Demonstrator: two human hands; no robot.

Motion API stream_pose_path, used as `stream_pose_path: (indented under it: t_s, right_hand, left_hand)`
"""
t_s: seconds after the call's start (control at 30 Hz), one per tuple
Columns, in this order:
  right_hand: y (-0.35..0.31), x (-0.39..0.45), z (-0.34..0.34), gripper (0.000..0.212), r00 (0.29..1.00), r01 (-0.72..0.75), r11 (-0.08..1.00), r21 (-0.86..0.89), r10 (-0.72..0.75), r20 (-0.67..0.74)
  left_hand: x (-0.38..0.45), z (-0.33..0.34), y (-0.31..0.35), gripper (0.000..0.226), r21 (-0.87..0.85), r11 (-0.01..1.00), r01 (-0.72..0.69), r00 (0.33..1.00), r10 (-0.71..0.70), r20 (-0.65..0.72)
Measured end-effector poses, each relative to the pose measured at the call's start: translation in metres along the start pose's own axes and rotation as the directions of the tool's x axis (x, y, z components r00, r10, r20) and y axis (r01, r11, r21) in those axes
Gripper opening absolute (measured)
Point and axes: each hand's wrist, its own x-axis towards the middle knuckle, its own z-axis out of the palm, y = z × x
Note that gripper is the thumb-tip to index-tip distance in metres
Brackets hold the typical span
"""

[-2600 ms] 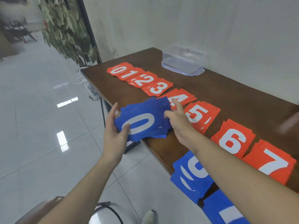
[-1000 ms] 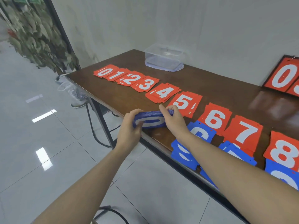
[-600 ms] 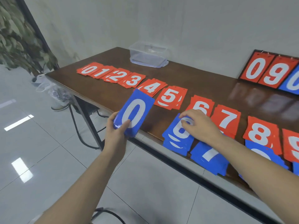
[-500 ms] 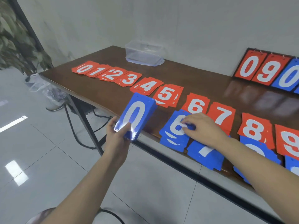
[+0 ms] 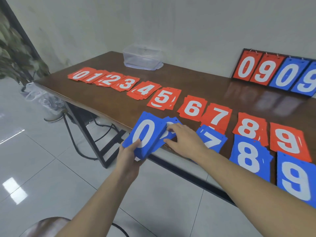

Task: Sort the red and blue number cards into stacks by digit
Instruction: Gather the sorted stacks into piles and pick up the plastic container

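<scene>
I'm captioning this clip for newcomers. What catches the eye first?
The row of red number cards runs 0 to 9 across the dark table. At the near edge, the left hand holds a thick blue stack showing 0, while the right hand rests on blue cards beside it.

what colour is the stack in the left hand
Blue stack with a white 0 on top, seen from the head view.

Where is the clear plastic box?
The clear plastic box sits at the far edge of the brown wooden table, by the wall, behind the red number cards.
</scene>
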Motion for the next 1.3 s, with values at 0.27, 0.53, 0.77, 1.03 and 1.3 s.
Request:
stream_pose_path:
  t_s: [0.27, 0.53, 0.77, 1.03, 1.3]
  right_hand:
    - [0.056, -0.041, -0.038, 0.03, 0.991, 0.005, 0.991, 0.135, 0.013, -0.136]
    - [0.108, -0.089, -0.038, 0.036, 0.998, -0.01, 0.995, -0.097, 0.003, -0.065]
    - [0.073, -0.097, -0.024, 0.038, 0.998, 0.04, 0.998, -0.047, -0.043, -0.052]
    - [0.094, -0.124, -0.056, 0.031, 0.991, 0.033, 0.985, 0.167, -0.011, -0.13]
    - [0.18, -0.168, -0.084, 0.027, 0.994, -0.069, 0.994, -0.08, 0.061, -0.092]
  left_hand:
    - [-0.026, 0.027, -0.014, 0.033, -0.122, 0.991, -0.047, 0.998, 0.051, 0.026]
    - [-0.061, 0.039, -0.046, 0.02, -0.296, 0.954, 0.043, 0.998, -0.026, 0.063]
    - [-0.084, 0.064, -0.079, 0.02, -0.209, 0.977, 0.036, 0.999, -0.035, 0.005]
    - [-0.103, 0.073, -0.085, 0.019, -0.233, 0.971, 0.053, 0.998, -0.057, -0.01]
    - [-0.125, 0.09, -0.1, 0.021, -0.282, 0.952, 0.115, 0.992, -0.092, 0.092]
